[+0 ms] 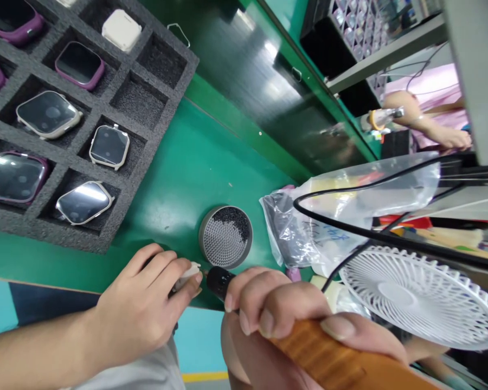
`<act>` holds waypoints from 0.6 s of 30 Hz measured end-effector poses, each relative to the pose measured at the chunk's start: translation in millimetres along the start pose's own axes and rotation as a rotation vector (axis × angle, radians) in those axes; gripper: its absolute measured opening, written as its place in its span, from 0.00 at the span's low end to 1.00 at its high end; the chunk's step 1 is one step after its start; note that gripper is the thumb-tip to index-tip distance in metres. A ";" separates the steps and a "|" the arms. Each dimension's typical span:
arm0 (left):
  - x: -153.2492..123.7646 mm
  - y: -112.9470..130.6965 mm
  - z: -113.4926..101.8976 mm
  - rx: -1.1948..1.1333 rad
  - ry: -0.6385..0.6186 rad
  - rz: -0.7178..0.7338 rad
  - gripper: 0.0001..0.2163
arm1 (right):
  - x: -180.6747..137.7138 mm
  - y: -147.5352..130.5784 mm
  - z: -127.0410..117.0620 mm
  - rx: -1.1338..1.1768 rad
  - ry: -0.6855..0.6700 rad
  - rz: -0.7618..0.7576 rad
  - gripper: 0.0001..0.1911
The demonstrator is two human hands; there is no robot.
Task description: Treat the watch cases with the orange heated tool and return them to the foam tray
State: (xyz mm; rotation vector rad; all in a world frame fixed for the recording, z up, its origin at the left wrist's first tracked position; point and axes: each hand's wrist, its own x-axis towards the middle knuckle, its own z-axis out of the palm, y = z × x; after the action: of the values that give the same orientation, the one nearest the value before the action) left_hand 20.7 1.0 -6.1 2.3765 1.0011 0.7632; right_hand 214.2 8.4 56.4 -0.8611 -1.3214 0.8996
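Note:
My left hand [142,298] is closed around a small off-white watch case [187,275], mostly hidden by the fingers. My right hand [276,303] grips an electric screwdriver [317,352] with an orange body and a black nose. The screwdriver's tip meets or nearly touches the watch case; I cannot tell which. Just beyond both hands stands a round grey dish [223,249] with a dimpled floor and many tiny dark pieces gathered on one side.
A grey foam tray [146,149] at the left holds several watches [109,146] in its compartments. Clear plastic bags [301,227], a black cable [337,219] and a white fan [415,298] crowd the right side. Another person's arm [435,130] shows at the upper right.

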 end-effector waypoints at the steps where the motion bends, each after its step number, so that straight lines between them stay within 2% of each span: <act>1: 0.2 0.1 0.3 -0.003 0.001 -0.005 0.12 | 0.0 0.3 0.6 0.004 -0.019 -0.003 0.20; 7: -0.5 0.3 0.3 -0.012 0.002 -0.016 0.12 | -3.7 1.9 3.7 -0.023 0.032 0.034 0.17; 12: -0.9 -0.2 -0.1 -0.008 0.002 -0.015 0.11 | -6.9 -0.5 9.8 -0.053 -0.018 0.059 0.17; 15: -0.5 0.2 0.2 0.004 0.004 -0.012 0.10 | -6.3 -8.3 21.4 -0.084 0.139 0.087 0.16; 18: 0.2 1.0 -0.9 0.048 0.024 -0.008 0.10 | -1.1 -20.2 27.9 -0.086 0.252 0.189 0.20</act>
State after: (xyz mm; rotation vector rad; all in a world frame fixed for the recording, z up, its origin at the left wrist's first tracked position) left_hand 20.8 0.7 -4.8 2.4083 1.0492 0.7754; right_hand 187.3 -0.7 76.0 -1.1428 -1.0790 0.8530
